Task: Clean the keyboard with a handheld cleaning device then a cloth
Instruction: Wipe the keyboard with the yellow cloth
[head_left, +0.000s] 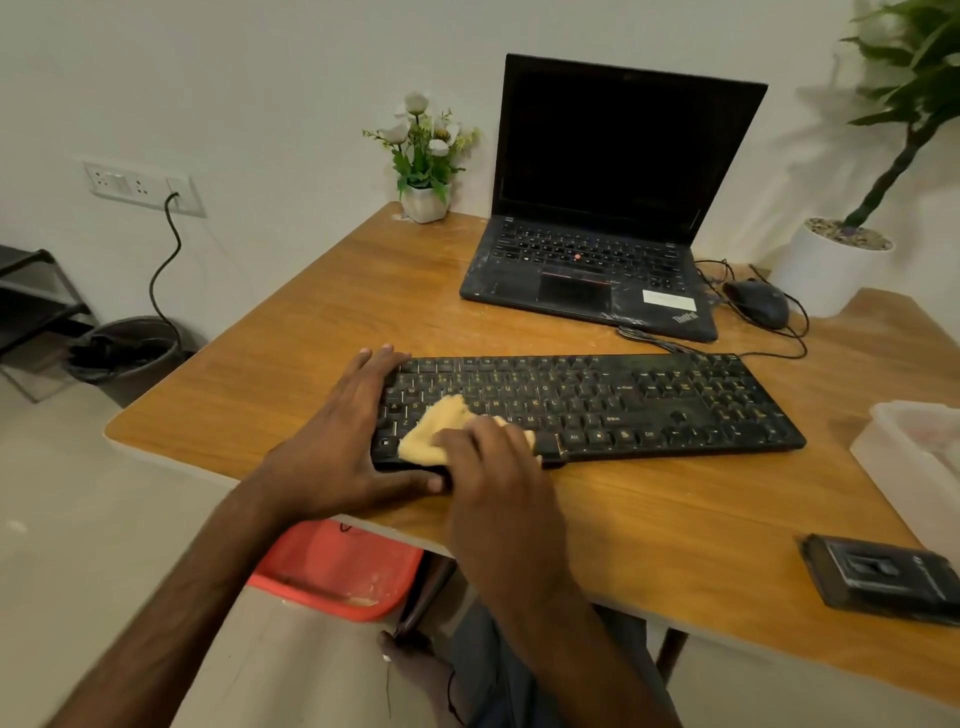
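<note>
A black dusty keyboard (649, 400) lies across the wooden table (322, 291) in the head view. My left hand (337, 447) grips the keyboard's left end, fingers spread over its far corner and thumb along its front edge. A yellow cloth (436, 428) is bunched on the left keys. My right hand (493, 467) presses down on the cloth, fingers curled over its right part. A black handheld device (883, 577) lies at the table's near right edge, away from both hands.
Behind the keyboard are an open black laptop (597, 208), a black mouse (756, 301) with its cable, and a small flower pot (426, 202). A white container (914, 457) sits at the right. A red tub (337, 566) and a bin (124, 353) stand on the floor.
</note>
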